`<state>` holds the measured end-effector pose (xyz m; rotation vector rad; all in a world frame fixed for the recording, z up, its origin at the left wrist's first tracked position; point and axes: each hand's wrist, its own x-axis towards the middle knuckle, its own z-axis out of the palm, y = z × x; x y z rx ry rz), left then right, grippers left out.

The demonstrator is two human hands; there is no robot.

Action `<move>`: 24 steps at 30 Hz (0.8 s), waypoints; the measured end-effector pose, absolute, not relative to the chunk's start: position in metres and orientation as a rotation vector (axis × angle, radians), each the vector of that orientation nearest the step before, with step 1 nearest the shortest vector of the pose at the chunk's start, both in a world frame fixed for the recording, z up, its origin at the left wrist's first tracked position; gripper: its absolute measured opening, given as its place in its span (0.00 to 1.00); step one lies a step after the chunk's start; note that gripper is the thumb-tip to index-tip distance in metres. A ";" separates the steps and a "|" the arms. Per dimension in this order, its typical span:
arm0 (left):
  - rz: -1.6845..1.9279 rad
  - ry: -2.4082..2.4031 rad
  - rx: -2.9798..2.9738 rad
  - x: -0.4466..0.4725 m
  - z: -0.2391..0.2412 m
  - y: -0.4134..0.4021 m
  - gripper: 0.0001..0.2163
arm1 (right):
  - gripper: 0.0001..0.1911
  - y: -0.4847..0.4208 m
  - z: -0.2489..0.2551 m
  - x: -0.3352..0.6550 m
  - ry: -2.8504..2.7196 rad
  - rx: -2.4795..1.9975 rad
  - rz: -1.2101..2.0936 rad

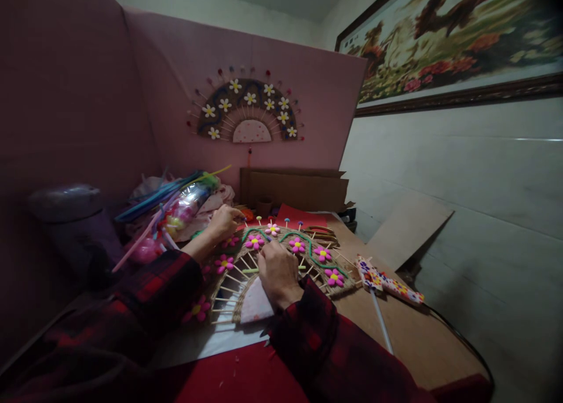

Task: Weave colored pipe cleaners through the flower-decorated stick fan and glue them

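Resting on the middle of the desk, a half-round woven fan [281, 262] lies flat, its straight edge toward the person and its arc toward the far edge. The right hand [278, 274] sits curled on the fan's centre, fingers bent around what looks like a thin green stem; the grasp itself is hidden. The left hand [224, 221] reaches to the far left rim, fingertips pinched on something too small to tell. The right hand is the nearer to the fan's hub. Pale wooden sticks radiate from a white paper core through tan wicker; pink foam flowers [297, 244] and a fuzzy green pipe cleaner [308, 241] follow the arc.
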<state>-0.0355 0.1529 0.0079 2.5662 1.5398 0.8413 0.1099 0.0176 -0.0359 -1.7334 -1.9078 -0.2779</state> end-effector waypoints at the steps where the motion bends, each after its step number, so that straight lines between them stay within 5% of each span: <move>1: 0.842 1.540 2.566 -0.036 0.008 0.153 0.13 | 0.07 0.018 -0.036 0.110 -1.911 -1.735 -0.274; 24: 0.834 1.654 2.557 -0.036 0.015 0.140 0.15 | 0.07 0.016 -0.035 0.109 -1.884 -1.705 -0.278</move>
